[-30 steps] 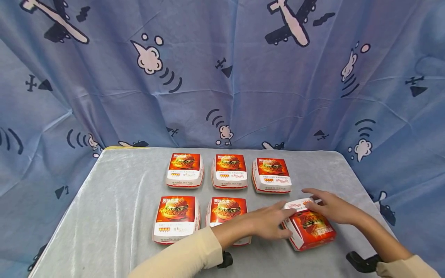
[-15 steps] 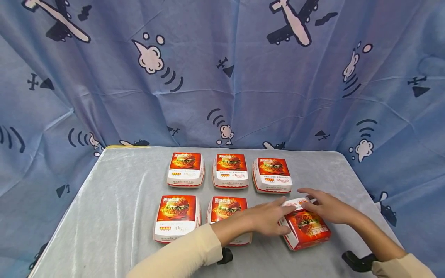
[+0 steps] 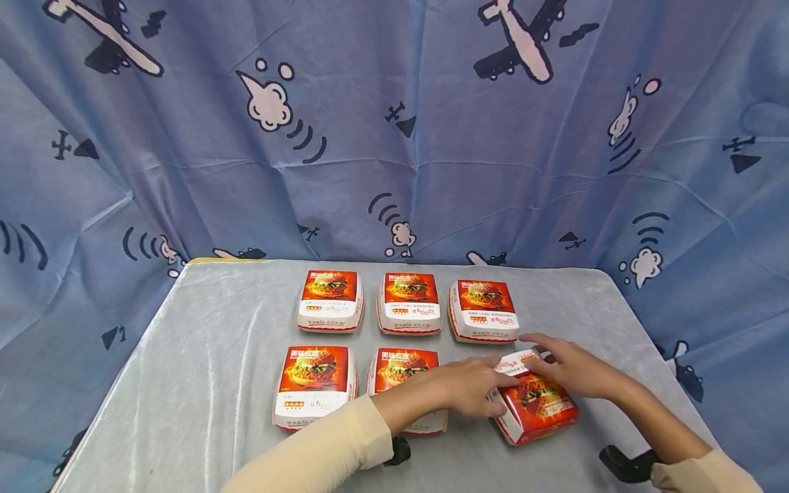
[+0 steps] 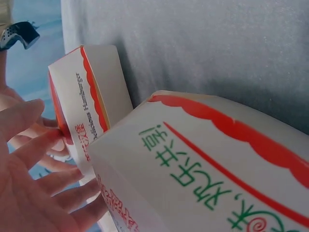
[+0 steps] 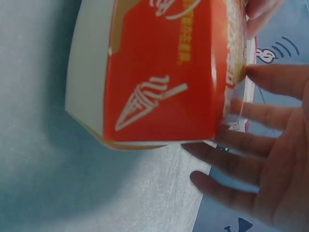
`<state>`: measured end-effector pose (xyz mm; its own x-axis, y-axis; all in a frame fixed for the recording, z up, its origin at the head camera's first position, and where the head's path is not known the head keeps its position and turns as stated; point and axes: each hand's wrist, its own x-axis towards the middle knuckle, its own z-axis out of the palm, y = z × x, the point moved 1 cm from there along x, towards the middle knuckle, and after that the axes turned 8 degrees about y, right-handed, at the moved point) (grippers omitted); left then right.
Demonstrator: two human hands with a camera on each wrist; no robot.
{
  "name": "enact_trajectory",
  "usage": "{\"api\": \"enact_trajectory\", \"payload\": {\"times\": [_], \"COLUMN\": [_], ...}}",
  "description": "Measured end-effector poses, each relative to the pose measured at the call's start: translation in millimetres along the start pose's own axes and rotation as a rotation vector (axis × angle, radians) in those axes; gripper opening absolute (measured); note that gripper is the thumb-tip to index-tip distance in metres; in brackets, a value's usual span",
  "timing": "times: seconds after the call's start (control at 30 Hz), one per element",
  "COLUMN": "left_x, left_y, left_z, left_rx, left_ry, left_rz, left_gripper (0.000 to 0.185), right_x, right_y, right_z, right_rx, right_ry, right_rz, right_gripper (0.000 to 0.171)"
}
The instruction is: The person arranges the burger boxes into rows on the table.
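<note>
I see both hands spread flat on the askew box (image 3: pixel 535 404): left hand (image 3: pixel 471 389) at its 9 o'clock, right hand (image 3: pixel 570 370) at 1 o'clock. Since a second ago it slid toward the middle box (image 3: pixel 403 373), nearly completing the front row on the surface (image 3: pixel 203 356)

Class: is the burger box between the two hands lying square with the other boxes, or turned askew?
Askew. The burger box sits angled to the neat rows, with both hands touching it.
</note>
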<state>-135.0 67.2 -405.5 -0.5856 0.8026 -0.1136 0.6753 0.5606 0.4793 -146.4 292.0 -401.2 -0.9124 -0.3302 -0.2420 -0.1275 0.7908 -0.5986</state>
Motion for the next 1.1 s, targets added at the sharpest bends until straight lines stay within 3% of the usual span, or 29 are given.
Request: {"api": "enact_trajectory", "payload": {"times": [0.13,0.33,0.67,1.1], "left_x": [-1.1,-3.1,-8.5,-14.0], "left_y": [0.0,0.3,1.7,5.5], "left_z": [0.1,0.4,0.3,0.4], "left_rx": [0.002,0.021,0.03,0.031], "left_ry": [-0.011,-0.014,-0.01,0.025], "left_rz": [-0.002,-0.014,-0.039,-0.022], "left_gripper": [0.052,0.053,0.052,0.046], "right_x": [-2,-5,-16,-21], "right_y": [-1,0,10,18], "right_z": [2,1,-8,-13], "right_rx": [0.034,0.068,0.044,0.062], "right_ry": [-0.007,-0.019,-0.051,-0.094], "right_rz": [-0.063,-0.087,0.022,0.011], "right_gripper": [0.058,0.06,0.066,0.065]}}
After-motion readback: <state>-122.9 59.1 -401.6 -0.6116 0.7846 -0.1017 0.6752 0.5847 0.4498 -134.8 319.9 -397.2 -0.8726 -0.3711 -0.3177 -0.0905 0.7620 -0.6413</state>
